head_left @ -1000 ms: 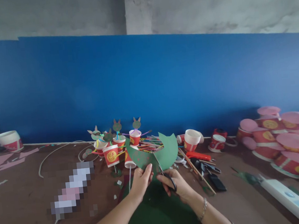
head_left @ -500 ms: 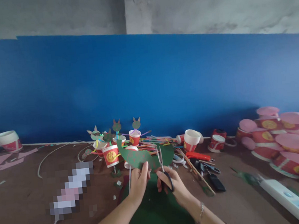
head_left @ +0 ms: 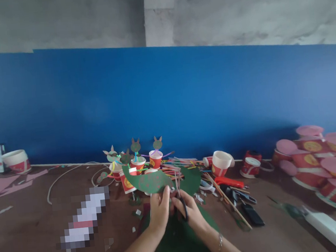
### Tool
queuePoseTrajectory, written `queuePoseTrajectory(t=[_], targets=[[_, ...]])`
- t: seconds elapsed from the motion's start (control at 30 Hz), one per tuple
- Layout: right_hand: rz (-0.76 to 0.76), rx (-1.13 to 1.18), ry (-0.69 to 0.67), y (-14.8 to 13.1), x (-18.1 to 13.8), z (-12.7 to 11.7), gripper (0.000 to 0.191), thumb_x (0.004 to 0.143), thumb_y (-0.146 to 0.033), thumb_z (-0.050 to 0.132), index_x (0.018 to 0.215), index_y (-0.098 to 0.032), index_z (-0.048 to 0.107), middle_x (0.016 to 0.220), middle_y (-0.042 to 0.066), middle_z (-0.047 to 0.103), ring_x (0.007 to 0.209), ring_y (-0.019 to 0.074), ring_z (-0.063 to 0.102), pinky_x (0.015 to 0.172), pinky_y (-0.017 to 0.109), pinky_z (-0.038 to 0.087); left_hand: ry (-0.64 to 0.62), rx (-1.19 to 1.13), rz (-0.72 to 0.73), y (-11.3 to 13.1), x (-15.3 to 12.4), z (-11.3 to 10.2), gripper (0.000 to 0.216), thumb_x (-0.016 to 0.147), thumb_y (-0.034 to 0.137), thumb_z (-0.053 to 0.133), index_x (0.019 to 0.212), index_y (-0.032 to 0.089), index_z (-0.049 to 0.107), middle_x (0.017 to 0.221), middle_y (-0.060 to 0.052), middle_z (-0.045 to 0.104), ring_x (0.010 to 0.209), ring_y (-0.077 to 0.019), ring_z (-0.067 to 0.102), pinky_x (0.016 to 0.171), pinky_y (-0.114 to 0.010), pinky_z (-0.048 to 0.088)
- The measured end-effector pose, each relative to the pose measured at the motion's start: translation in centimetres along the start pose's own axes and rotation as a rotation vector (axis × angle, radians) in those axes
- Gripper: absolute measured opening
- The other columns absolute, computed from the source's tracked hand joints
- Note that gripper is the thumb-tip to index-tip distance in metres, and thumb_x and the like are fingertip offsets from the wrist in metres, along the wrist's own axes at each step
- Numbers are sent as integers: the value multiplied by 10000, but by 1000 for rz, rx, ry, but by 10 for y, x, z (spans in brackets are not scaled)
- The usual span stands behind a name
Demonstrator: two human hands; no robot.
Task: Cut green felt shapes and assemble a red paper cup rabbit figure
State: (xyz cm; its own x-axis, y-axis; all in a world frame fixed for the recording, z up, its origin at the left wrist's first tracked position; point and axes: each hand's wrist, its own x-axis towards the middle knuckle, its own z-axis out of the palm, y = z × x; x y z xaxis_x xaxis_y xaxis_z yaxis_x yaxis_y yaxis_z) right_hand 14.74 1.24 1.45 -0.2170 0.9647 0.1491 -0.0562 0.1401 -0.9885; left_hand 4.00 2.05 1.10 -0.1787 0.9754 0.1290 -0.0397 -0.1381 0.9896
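Observation:
My left hand point(head_left: 160, 210) pinches a curved piece of green paper point(head_left: 149, 182) with faint reddish marks, thumb on top. In my right hand point(head_left: 190, 209) are scissors point(head_left: 182, 204) with dark handles, fingers through the loops and blades pointing away from me. The blades are at the right end of the green paper; whether they touch it I cannot make out. Just beyond them lies another green paper piece point(head_left: 192, 179). A larger dark green sheet point(head_left: 179, 243) spreads below both hands.
Paper-cup animal figures point(head_left: 156, 159) stand behind my left hand, beside scattered coloured sticks point(head_left: 179, 163). To the right are a white-and-red cup point(head_left: 221, 162), a red-handled tool point(head_left: 229, 182), stacked pink-topped cups point(head_left: 316, 159) and a power strip point(head_left: 335, 225). Pink paper point(head_left: 1, 186) lies far left.
The green paper in my left hand has shifted left and turned slightly. My right hand with the scissors has moved a little left, and the blades look closer together. The view has tilted slightly.

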Motion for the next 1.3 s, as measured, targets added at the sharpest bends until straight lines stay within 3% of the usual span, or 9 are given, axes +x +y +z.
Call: queuePoseTrajectory(t=[0.13, 0.33, 0.8, 1.3], targets=[[-19, -11, -78, 5, -7, 5, 296, 765, -450, 579, 782, -158, 532, 561, -37, 526, 482, 82, 460, 422, 171, 348, -2, -18, -88, -4, -2, 1, 478, 747, 531, 494, 404, 207, 416, 293, 40, 354, 295, -113, 395, 325, -225, 276], [-3, -4, -50, 3, -11, 5, 296, 769, -459, 550, 784, -165, 519, 554, -32, 529, 464, 83, 461, 418, 184, 341, -101, -78, -96, -2, -4, 3, 467, 757, 542, 481, 443, 201, 420, 307, 51, 338, 239, -97, 347, 261, -215, 252], [-2, 17, -28, 0, -11, 8, 282, 734, -450, 567, 735, -176, 496, 518, -41, 515, 450, 90, 471, 409, 188, 348, -158, -48, -61, 0, -6, 2, 461, 774, 532, 479, 471, 184, 460, 312, 55, 335, 252, -93, 357, 272, -205, 283], [-7, 36, -35, 5, -10, 6, 255, 736, -421, 576, 740, -183, 481, 535, -37, 529, 469, 95, 480, 415, 188, 353, -151, -116, -144, -4, -6, 3, 458, 721, 546, 532, 455, 182, 448, 314, 64, 318, 263, -82, 336, 277, -206, 267]])
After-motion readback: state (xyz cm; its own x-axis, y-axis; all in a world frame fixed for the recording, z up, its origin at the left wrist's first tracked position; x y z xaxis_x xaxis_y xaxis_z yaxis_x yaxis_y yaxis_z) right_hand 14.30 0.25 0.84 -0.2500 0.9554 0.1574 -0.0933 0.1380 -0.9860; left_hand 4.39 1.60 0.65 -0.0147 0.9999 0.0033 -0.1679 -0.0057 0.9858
